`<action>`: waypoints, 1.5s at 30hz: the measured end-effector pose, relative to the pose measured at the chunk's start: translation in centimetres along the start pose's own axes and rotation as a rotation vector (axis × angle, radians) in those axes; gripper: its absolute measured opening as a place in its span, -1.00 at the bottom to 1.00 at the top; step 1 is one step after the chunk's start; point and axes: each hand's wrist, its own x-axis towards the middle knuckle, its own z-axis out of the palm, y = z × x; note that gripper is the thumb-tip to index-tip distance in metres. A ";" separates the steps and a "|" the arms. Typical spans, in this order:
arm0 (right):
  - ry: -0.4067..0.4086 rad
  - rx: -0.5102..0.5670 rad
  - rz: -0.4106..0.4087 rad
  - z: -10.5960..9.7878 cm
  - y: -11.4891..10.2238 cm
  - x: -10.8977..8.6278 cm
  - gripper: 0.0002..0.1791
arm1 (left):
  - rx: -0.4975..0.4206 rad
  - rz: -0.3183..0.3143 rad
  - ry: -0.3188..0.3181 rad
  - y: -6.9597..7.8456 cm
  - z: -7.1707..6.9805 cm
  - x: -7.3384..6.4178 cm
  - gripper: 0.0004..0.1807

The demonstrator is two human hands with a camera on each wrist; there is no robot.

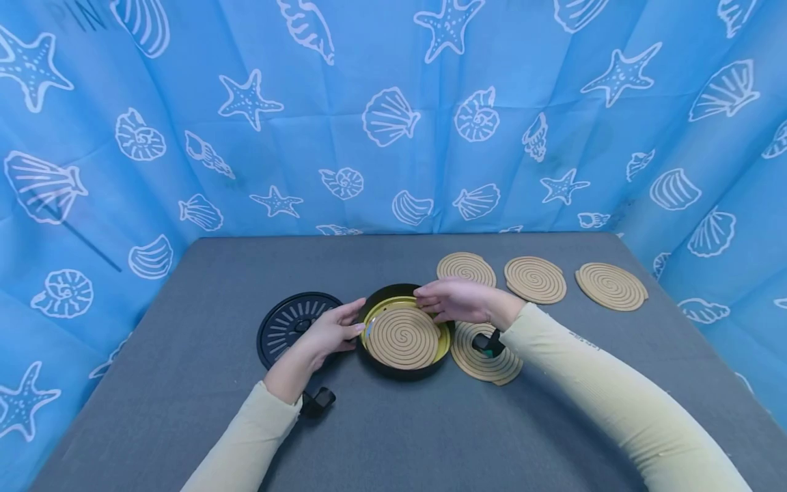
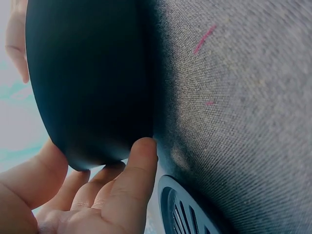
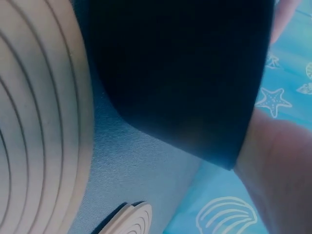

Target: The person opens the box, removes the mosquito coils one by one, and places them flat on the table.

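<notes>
A round black mosquito coil holder (image 1: 402,374) with a yellow inside sits mid-table. In it lies a tan mosquito coil (image 1: 402,336), off-centre toward the near side. My left hand (image 1: 326,335) holds the holder's left side, its thumb at the rim; the left wrist view shows fingers (image 2: 141,156) against the dark outer wall. From the right, my right hand (image 1: 458,301) reaches over the rim, with fingers loosely extended above the coil's far right edge. In the right wrist view the holder's wall (image 3: 185,87) hides those fingers.
The slotted black lid (image 1: 277,335) lies left of the holder, partly behind my left hand. Another coil (image 1: 486,365) rests under my right wrist. Several more coils (image 1: 535,279) lie in a row at the back right. A blue shell-print curtain (image 1: 393,164) hangs behind the table.
</notes>
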 end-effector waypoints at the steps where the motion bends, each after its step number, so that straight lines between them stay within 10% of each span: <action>1: 0.003 -0.009 0.000 0.0 0.0 0.1 -0.35 | -0.001 0.000 -0.001 0.0 0.0 0.0 -0.40; 27: 0.190 -0.129 -0.067 0.5 -1.0 0.2 -0.50 | -0.011 -0.009 -0.014 0.0 -0.1 0.1 -0.40; 39: 0.181 -0.409 -0.123 1.7 -0.7 -0.4 -0.59 | -0.001 -0.009 -0.021 0.3 -0.1 0.0 -0.39; 45: 0.064 -0.233 -0.110 2.0 -0.2 -0.7 -0.49 | -0.003 -0.004 -0.023 0.2 -0.1 0.0 -0.39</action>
